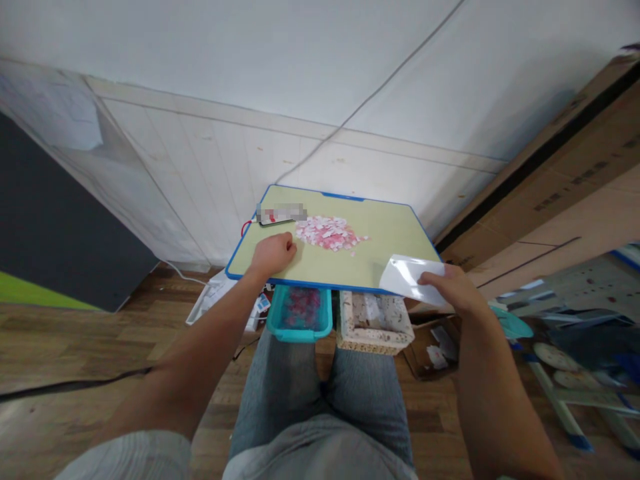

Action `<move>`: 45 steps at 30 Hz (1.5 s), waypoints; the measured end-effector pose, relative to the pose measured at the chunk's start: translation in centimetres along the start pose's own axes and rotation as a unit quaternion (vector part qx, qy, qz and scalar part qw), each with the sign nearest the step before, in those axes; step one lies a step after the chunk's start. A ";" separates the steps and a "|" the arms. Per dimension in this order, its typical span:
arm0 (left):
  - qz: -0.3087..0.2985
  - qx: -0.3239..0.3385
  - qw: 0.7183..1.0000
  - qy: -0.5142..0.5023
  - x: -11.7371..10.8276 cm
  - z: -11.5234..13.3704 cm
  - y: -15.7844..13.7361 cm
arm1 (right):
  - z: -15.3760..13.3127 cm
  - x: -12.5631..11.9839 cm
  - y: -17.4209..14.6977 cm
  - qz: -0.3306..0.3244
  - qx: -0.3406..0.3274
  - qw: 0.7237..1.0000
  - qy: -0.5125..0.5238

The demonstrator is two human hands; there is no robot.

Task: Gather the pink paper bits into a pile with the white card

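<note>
My right hand (450,285) grips a shiny, see-through plastic sheet (411,275) between thumb and fingers, over the near right edge of the small table (395,227). Whether the sheet is a flat piece or a bag I cannot tell. On the table's left half my left hand (274,255) is closed, its fingers curled in; what it holds, if anything, is hidden. Just beyond that fist, a loose heap of small white and pink flat pieces (327,232) is spread over the middle of the tabletop.
A phone (277,220) with a red cable lies at the table's back left. Below the near edge are a teal basket (299,335) with reddish contents and a speckled box (375,340), above my legs. Cardboard (545,173) leans at right; a white wall (200,160) stands behind.
</note>
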State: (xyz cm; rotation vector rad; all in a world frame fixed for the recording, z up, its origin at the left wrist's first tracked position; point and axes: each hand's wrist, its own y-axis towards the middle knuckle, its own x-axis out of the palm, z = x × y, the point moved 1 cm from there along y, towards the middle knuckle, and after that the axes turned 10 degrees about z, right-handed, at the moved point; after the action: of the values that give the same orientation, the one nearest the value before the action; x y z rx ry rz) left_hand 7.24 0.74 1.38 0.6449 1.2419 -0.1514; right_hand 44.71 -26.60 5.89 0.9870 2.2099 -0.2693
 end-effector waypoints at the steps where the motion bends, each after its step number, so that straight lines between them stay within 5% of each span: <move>1: -0.006 -0.005 1.000 0.001 -0.1 0.1 0.0 | 0.0 0.2 0.0 0.015 0.008 1.000 0.019; 8: -0.014 -0.014 1.000 0.008 -0.7 0.5 -0.1 | -1.4 5.5 0.7 0.036 -0.020 0.991 0.125; 15: -0.003 -0.002 1.000 0.013 0.0 0.1 0.1 | -1.9 8.9 4.0 0.024 -0.047 0.996 0.074; 38: -0.001 -0.001 1.000 0.011 -0.1 0.1 0.1 | -1.3 9.1 3.8 0.100 -0.089 0.991 0.013; 45: -0.019 -0.013 1.000 0.016 -0.4 0.4 0.1 | -2.4 7.4 3.6 0.092 -0.059 0.994 -0.009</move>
State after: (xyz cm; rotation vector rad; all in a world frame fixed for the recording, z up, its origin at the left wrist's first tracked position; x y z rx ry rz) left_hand 7.47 0.51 1.87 0.6029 1.2850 -0.1561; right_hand 42.61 -18.82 3.05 1.1087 2.0775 -0.0632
